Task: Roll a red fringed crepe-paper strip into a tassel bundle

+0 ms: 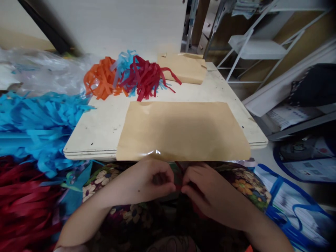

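Below the near edge of the wooden board (99, 129), over the lap, the left hand (147, 182) and right hand (207, 194) both pinch closed on a thin red paper strip (179, 185); pulled unevenly, it could tear. The brown paper sheet (182, 131) overhangs that edge and could slide off if nudged. A blue-trimmed bag (286, 203) at the right holds what look like printed papers.

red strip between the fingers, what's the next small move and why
Probably lift the red strip onto the brown paper sheet: both hands, left and right, pinch it low over the lap, below the board's edge, and the sheet lies bare.
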The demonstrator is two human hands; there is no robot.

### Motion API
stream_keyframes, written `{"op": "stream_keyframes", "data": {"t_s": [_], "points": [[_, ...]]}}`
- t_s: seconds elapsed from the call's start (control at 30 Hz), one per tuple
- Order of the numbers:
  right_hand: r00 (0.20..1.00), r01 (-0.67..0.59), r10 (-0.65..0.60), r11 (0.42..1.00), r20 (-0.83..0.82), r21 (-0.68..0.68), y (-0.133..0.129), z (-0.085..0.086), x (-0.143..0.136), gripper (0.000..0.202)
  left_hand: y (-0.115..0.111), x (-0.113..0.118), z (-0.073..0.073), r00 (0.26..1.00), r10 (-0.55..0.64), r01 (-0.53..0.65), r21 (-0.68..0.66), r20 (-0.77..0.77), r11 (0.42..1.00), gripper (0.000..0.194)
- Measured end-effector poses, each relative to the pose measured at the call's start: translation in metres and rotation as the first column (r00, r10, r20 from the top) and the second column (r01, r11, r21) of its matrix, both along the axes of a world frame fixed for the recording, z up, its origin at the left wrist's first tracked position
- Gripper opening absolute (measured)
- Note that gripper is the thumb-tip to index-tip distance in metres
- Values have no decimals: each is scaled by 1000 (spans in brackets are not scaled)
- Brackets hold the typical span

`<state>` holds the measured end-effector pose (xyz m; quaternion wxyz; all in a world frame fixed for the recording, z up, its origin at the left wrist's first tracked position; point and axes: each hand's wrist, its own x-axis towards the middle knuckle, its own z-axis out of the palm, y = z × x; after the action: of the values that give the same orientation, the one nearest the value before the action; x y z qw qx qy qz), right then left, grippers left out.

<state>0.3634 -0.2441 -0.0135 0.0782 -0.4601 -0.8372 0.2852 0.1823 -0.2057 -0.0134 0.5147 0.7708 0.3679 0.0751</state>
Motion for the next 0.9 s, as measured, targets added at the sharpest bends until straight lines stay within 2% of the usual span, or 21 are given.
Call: {"op": "stream_keyframes", "data": {"t_s": [0.13, 0.23, 0.3, 0.4, 0.6, 0.7, 0.77, 0.8, 0.83, 0.87, 0.9], "points": [[998, 55, -54, 997, -22, 55, 0, 0, -2, 13, -3, -1, 2, 987, 138, -142, 57, 79, 988, 7], [998, 59, -63, 986, 19, 153, -1, 1, -5, 14, -11, -1, 2, 974, 197, -216, 205, 110, 955, 7], [998, 36, -43, 983, 37, 178, -3, 3, -6, 15, -18, -1, 2, 981, 173, -192, 288, 91, 938, 7], [1000, 8, -8, 991, 2, 132, -6, 3, -7, 12, -24, -2, 3, 992, 119, -128, 353, 50, 927, 11], [968, 68, -60, 997, -242, 27, -2, -6, -14, 13, -28, -5, 5, 985, 171, -162, 453, 21, 876, 12], [939, 108, -91, 994, -330, 33, 3, -12, -20, 11, -34, -5, 12, 980, 197, -181, 501, 22, 847, 12], [923, 109, -81, 993, -375, 55, 7, -15, -23, 13, -28, -12, 22, 976, 214, -201, 538, 38, 819, 10], [917, 104, -71, 993, -393, 64, 9, -16, -25, 15, -17, -19, 28, 960, 267, -262, 577, 78, 773, 8], [912, 96, -61, 993, -406, 66, 10, -17, -27, 17, -1, -30, 35, 932, 340, -342, 624, 128, 703, 8], [906, 82, -48, 995, -421, 64, 11, -18, -29, 18, 21, -45, 41, 838, 492, -505, 676, 235, 537, 9], [901, 53, -24, 997, -432, 54, 11, -19, -32, 20, 46, -63, 47, 664, 626, -666, 704, 409, 247, 13]]}}
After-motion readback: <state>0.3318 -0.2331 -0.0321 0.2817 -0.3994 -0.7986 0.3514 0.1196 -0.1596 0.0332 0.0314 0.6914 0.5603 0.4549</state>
